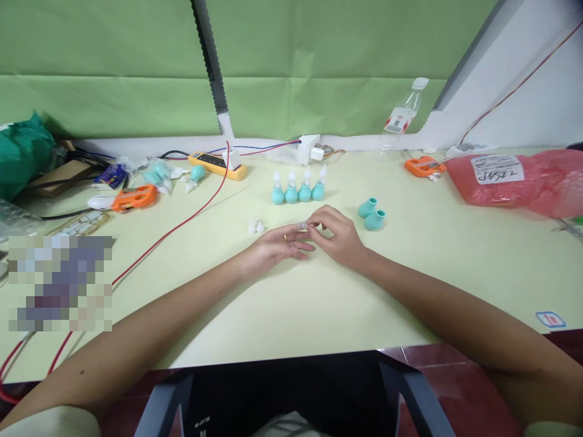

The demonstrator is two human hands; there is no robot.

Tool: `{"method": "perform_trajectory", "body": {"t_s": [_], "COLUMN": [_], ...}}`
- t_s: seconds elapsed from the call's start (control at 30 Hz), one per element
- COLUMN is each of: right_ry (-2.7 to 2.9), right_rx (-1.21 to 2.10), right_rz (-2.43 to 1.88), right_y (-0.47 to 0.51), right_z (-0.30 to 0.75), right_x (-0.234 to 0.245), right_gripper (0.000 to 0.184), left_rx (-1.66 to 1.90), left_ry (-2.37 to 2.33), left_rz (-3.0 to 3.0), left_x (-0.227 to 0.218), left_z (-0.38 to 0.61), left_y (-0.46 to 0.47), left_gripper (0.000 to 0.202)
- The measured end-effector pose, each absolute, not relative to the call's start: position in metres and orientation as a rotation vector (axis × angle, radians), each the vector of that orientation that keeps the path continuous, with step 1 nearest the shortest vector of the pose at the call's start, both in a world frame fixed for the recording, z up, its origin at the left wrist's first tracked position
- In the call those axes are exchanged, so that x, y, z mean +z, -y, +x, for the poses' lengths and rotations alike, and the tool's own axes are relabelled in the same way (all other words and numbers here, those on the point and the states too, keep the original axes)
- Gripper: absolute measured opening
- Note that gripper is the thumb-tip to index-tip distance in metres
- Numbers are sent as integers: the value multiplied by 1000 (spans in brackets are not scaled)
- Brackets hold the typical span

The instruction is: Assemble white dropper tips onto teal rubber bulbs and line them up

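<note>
My left hand (279,246) is stretched out over the table with its fingers apart, a ring on one of them. Something whitish, perhaps tape or a bandage, wraps its index fingertip. At that fingertip, my right hand (336,238) is closed in a pinch; whatever lies between its fingers is too small to make out. Behind both hands stands a row of several teal bulbs with white tips (291,193). Two teal bulbs without tips (374,220) lie right of my right hand. Small white pieces (256,226) rest just beyond my left hand.
An orange tool (136,198), a yellow power strip (218,165) and bagged teal parts (157,175) lie at the back left. A red cable (182,221) crosses the left side. On the right are a second orange tool (424,165), a plastic bottle (403,115) and a red bag (537,182).
</note>
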State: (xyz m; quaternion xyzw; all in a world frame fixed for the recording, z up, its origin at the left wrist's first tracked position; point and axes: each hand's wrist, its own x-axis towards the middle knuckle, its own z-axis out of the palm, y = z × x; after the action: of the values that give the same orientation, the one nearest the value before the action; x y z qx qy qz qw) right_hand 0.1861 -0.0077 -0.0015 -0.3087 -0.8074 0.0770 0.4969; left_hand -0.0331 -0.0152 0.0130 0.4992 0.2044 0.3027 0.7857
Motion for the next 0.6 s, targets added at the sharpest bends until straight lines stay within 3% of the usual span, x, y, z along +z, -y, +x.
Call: {"method": "perform_trajectory", "body": {"t_s": [0.27, 0.5, 0.6], "right_ry": [1971, 1811, 1748], "right_rx": [334, 672, 844], "right_rz": [-819, -864, -883], "right_y": [10, 5, 3], "right_z": [188, 187, 187], "right_x": [-3, -1, 0], "right_gripper": [18, 13, 19], "left_rx": [650, 664, 686], "left_ry": [-436, -467, -478], "left_rz": [1131, 1157, 1200], "left_x": [13, 14, 11], "left_z": [-33, -32, -32], "left_y": [15, 16, 17], "left_gripper": [51, 49, 47]}}
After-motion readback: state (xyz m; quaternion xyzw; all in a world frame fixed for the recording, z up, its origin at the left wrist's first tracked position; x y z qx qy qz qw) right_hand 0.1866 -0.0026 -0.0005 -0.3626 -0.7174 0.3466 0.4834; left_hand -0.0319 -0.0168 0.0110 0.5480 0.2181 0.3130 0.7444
